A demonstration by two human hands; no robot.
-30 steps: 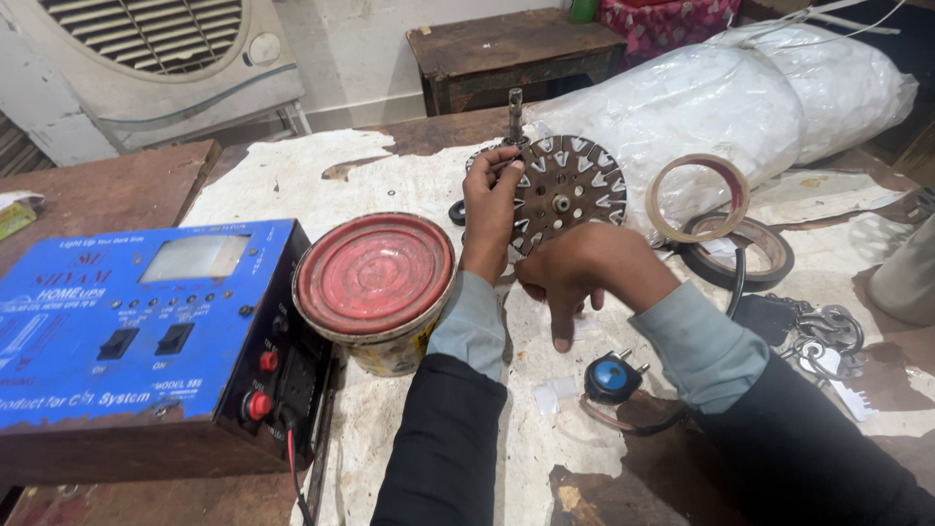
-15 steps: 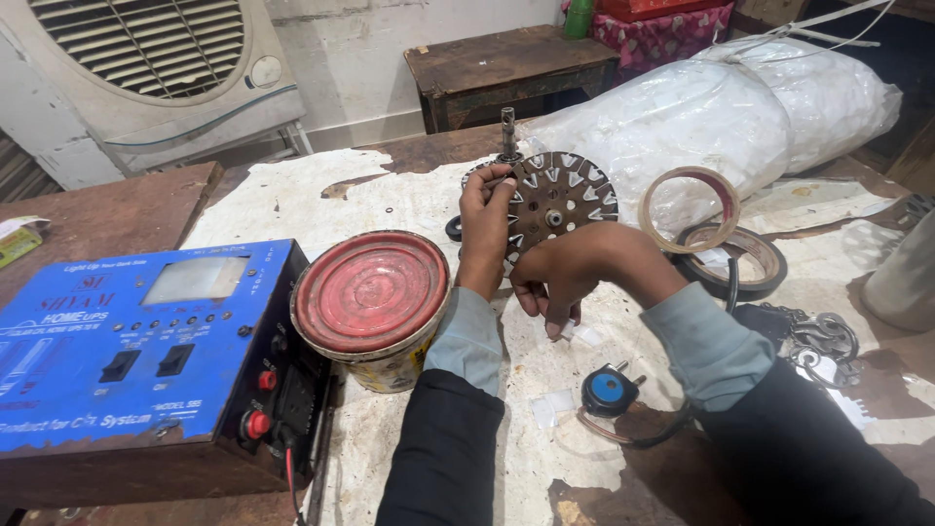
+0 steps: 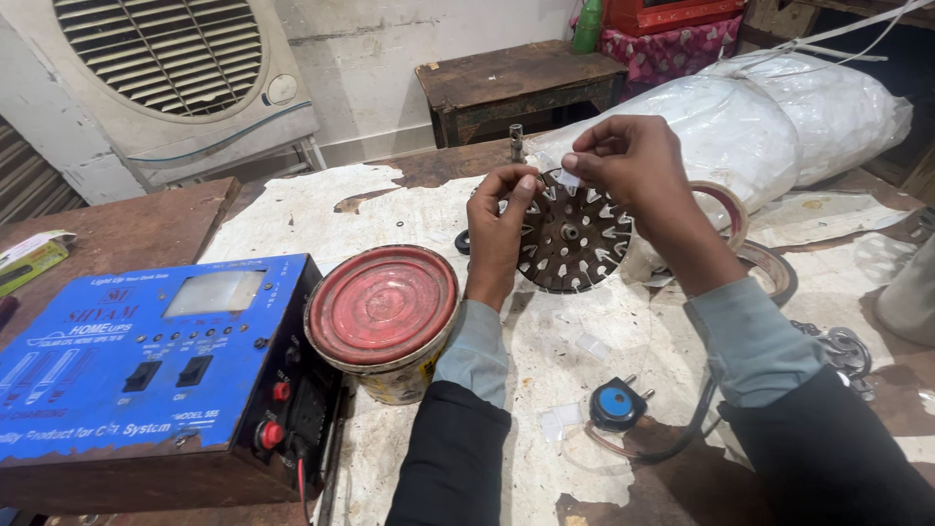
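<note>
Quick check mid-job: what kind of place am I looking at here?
Most likely a small electrical repair workshop. A slotted motor core is held upright between the left hand and right hand over a worn bench, beside a blue power unit, a dented paint tin and a blue plug.

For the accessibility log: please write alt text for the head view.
The left hand steadies a round slotted metal core upright on a paper-covered table while the right hand pinches a small clear strip at its top edge. A red-lidded tin and blue power unit sit left.
</note>
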